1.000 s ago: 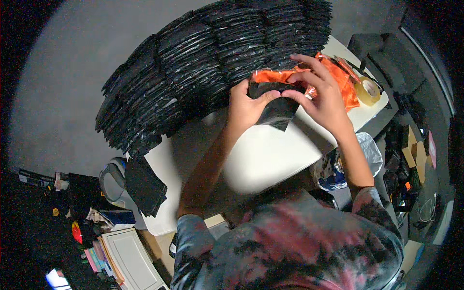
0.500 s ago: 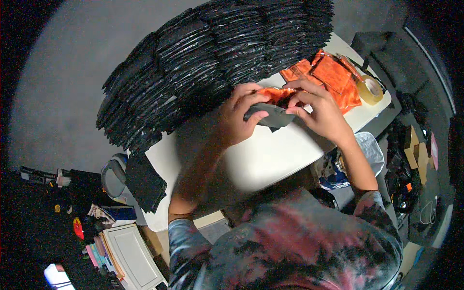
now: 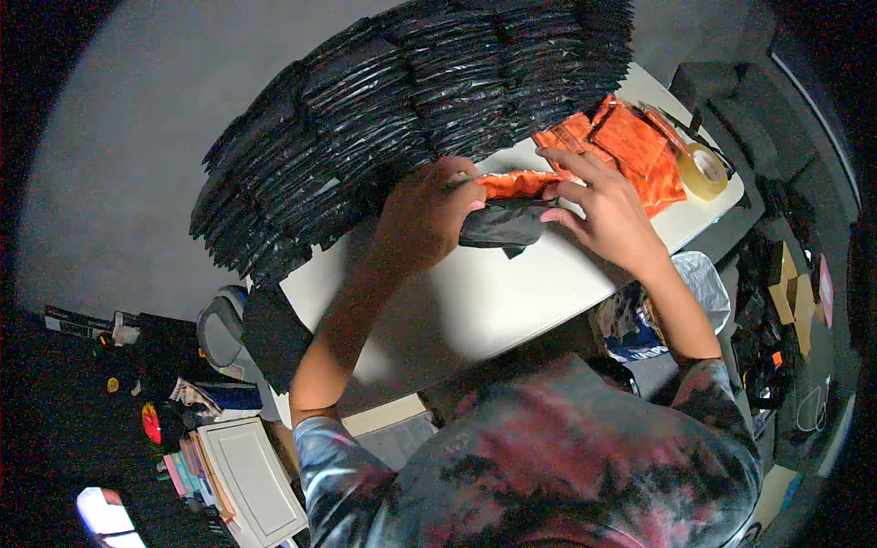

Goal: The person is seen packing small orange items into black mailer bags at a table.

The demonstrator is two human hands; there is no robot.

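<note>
Over the white table, an orange packet in clear, shiny wrap lies along the mouth of a small black pouch. My left hand is closed on the packet's left end, its thumb in front near the pouch's edge. At the right end, my right hand has its thumb and fingers curled about the packet's edge, while the index finger stretches out beyond. How far the packet sits inside the pouch cannot be made out.
Long stacked rows of flat black bags fill the table's far side. More orange packets and a roll of tape lie at right on the white table. A white drawer unit stands at lower left.
My left hand has shifted left and its fingers have drawn in. The orange packet now shows longer and straighter between my hands. The right index finger has stretched out.
</note>
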